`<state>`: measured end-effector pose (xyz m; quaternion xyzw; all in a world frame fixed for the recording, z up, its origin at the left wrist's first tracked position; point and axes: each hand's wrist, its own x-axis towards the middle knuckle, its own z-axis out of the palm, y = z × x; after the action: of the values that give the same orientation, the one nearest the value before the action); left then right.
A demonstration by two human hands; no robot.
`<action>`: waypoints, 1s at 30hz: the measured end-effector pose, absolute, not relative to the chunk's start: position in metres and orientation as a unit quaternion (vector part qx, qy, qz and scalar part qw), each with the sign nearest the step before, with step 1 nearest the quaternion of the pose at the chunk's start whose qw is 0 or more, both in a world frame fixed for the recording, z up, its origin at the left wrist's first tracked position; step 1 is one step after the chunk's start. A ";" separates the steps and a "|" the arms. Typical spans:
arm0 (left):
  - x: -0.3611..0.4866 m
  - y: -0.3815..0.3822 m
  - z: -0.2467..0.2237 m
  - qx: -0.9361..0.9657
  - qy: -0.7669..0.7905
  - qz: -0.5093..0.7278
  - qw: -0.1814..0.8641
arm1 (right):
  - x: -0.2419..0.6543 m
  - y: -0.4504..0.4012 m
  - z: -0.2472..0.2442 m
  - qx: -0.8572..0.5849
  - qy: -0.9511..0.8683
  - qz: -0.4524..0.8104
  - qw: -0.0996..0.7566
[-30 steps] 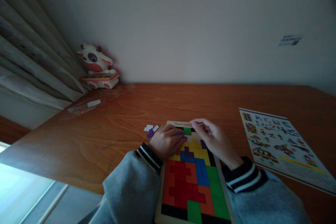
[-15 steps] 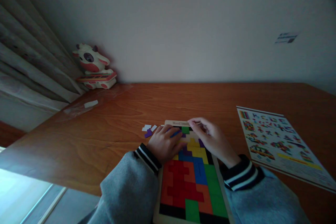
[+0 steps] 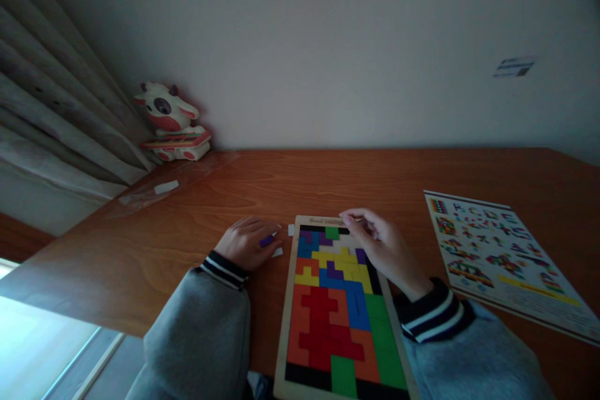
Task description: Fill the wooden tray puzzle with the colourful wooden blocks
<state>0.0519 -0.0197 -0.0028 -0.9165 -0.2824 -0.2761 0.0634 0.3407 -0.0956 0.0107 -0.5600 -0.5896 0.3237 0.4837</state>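
Note:
A wooden puzzle board [image 3: 283, 331] lies in front of me, filled largely with red, orange, green, yellow, blue, purple and black block pieces. Left of its far end, my left hand [image 3: 246, 244] rests low over loose pieces on the table. Its thumb and fingers are apart, with a purple puzzle piece [image 3: 266, 241] showing between them. A white piece [image 3: 277, 252] lies by the thumb, and another white piece [image 3: 291, 230] is beside the board's edge. At the board's far right corner, my right hand [image 3: 382, 250] is closed in a pinch; what its fingertips hold is hidden.
A printed sheet of coloured block patterns [image 3: 506, 256] lies on the wooden table [image 3: 328, 178] at right. A toy cow with a keyboard [image 3: 175, 122] stands at the back left by the curtain [image 3: 60, 106]. Clear plastic with a white label [image 3: 166, 187] lies near it.
My left hand has moved left off the board to the loose pieces, uncovering the board's upper left. My right hand stays nearly in place. The view has shifted slightly.

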 end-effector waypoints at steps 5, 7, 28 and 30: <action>0.034 -0.016 -0.007 -0.930 -0.283 -0.229 0.039 | 0.346 -0.093 0.009 -0.560 -0.582 0.307 0.504; 0.033 -0.015 -0.009 -0.931 -0.282 -0.228 0.044 | 0.352 -0.091 0.009 -0.564 -0.563 0.303 0.523; 0.114 -0.040 0.009 -0.859 -0.282 -0.414 -0.105 | 0.384 -0.087 0.011 -0.565 -0.501 0.330 0.567; 0.124 -0.040 0.011 -0.868 -0.254 -0.400 -0.149 | 0.379 -0.089 0.013 -0.552 -0.550 0.347 0.522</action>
<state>0.1244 -0.0397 0.0112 -0.8679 -0.2536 -0.4002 -0.1493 0.3786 -0.0893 0.0129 -0.5524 -0.5499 0.3468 0.5218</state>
